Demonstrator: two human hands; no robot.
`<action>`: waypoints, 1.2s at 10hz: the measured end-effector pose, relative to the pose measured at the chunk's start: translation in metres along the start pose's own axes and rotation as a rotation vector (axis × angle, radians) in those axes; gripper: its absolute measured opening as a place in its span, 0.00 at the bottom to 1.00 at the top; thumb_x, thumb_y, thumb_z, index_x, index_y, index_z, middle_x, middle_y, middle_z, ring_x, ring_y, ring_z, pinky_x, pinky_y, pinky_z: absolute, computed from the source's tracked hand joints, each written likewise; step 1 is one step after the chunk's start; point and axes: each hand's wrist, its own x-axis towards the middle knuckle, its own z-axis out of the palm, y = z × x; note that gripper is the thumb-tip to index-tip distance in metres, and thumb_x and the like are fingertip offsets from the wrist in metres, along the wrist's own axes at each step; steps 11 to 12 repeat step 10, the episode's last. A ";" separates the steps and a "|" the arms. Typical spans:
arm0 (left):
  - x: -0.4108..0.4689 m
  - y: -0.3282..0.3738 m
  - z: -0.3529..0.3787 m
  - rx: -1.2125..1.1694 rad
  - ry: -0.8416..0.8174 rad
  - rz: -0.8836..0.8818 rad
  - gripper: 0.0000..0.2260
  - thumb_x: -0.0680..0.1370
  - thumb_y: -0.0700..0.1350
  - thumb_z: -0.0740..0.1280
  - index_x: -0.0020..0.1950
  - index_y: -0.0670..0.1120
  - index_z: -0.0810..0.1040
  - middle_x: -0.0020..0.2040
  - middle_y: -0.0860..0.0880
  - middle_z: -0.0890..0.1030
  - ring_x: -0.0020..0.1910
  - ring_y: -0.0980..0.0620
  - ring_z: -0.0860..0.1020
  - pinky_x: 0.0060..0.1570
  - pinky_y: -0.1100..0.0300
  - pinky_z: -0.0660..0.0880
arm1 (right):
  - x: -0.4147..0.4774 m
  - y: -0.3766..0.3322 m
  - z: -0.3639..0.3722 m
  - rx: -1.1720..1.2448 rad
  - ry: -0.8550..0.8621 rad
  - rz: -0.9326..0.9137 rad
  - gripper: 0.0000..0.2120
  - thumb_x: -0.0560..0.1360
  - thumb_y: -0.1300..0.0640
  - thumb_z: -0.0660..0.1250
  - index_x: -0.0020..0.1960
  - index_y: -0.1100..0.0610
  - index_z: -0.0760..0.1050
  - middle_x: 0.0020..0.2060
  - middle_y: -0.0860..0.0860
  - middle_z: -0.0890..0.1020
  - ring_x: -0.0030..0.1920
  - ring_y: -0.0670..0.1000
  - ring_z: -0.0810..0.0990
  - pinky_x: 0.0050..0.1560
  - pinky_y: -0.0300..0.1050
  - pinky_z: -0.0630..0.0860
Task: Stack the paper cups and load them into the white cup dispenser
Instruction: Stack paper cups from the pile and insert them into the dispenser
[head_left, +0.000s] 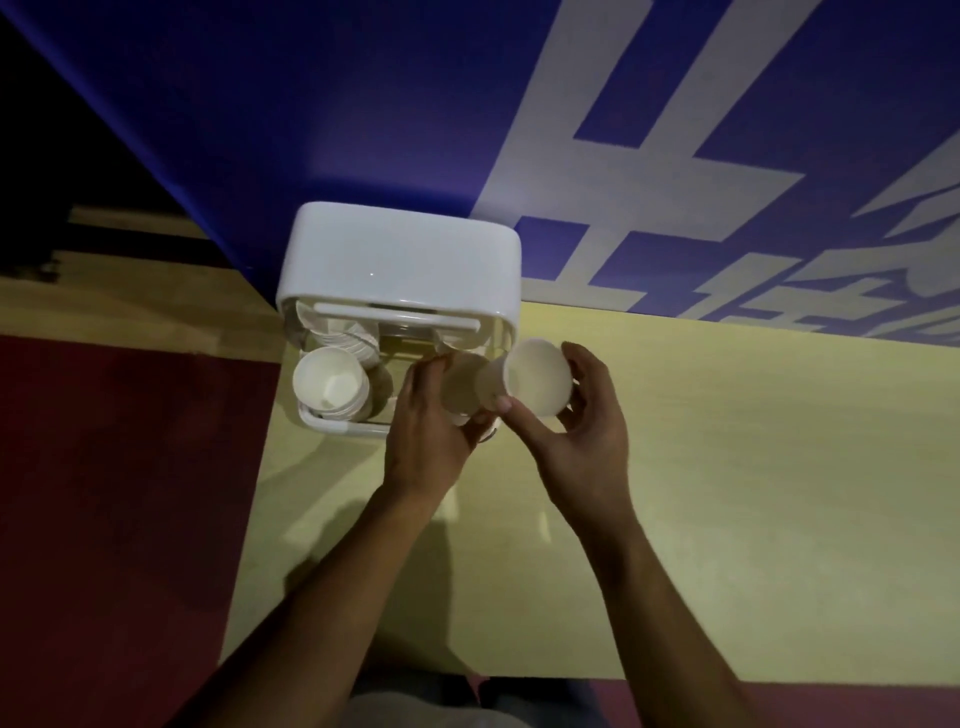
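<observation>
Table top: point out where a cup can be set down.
Bare table lies right of the right hand, and near the body between the forearms. Crowded: at the white cup dispenser, where both hands and the cup stack cluster.

The desk lies bare to the right of and in front of the white cup dispenser, giving open passage there. The dispenser's left bay is blocked by a stack of paper cups. Its right side is crowded by both hands and their cups. Behind the dispenser, the blue wall closes off approach.
</observation>
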 end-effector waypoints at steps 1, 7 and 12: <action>-0.002 -0.002 -0.007 -0.063 -0.100 -0.082 0.46 0.69 0.56 0.79 0.80 0.48 0.59 0.75 0.47 0.71 0.70 0.49 0.73 0.55 0.60 0.70 | 0.006 0.003 0.021 -0.088 -0.071 -0.068 0.34 0.68 0.43 0.82 0.68 0.42 0.69 0.60 0.34 0.77 0.61 0.39 0.77 0.56 0.36 0.78; -0.005 -0.023 0.000 -0.167 -0.201 -0.021 0.45 0.71 0.40 0.77 0.82 0.55 0.56 0.77 0.54 0.68 0.73 0.56 0.69 0.65 0.59 0.75 | 0.022 0.065 0.061 -0.175 -0.236 0.026 0.38 0.73 0.40 0.76 0.78 0.43 0.65 0.74 0.40 0.73 0.73 0.43 0.72 0.70 0.54 0.75; -0.018 -0.013 -0.018 -0.142 -0.184 -0.047 0.48 0.74 0.48 0.78 0.82 0.61 0.48 0.81 0.53 0.61 0.76 0.55 0.66 0.63 0.59 0.71 | 0.007 0.056 0.040 -0.123 -0.177 0.094 0.32 0.74 0.42 0.76 0.75 0.45 0.71 0.69 0.39 0.77 0.68 0.41 0.75 0.67 0.41 0.74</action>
